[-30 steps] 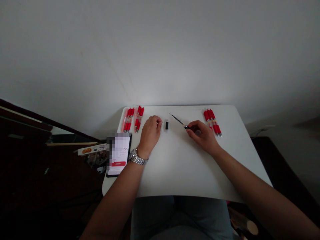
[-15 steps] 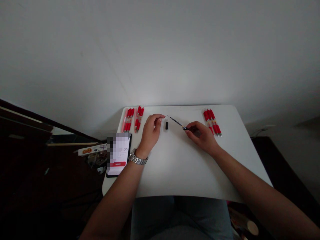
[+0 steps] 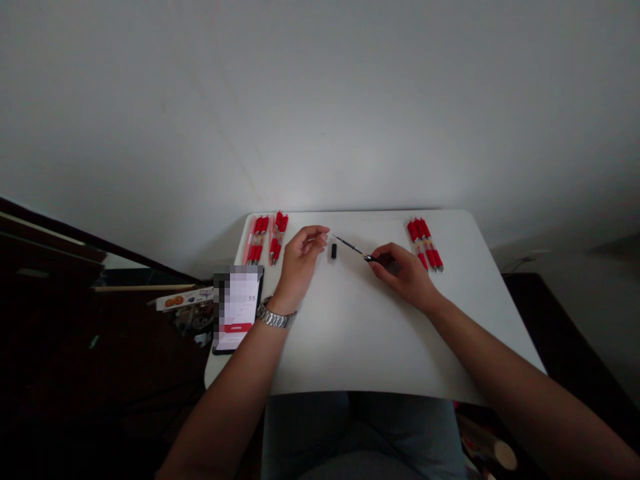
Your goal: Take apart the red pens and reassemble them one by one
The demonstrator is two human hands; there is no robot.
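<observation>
"Since the slim pen refill (image 3: 349, 244) looks so thin, how will it handle?"

"Very light, I'd judge, and fairly stiff, with a smooth barrel that could twist easily. Its fine tip is probably the fragile part."

"Where is it?"

"Over the middle of the table (image 3: 330, 347), slanting, with its tip toward the left. The right hand (image 3: 403, 272) has its grip clamped on the dark rear end, thumb against fingers. That seems the sensible place to take hold, well clear of the tip."

"And the left hand (image 3: 303, 252)?"

"Its thumb and forefinger are close together, right by the tip. I cannot tell whether they pinch anything."

"What lies farther out?"

"A short black sleeve (image 3: 333, 251) just beside the left hand, red pens (image 3: 427, 246) grouped toward both sides, and a phone (image 3: 240, 310) near the left wrist."
</observation>
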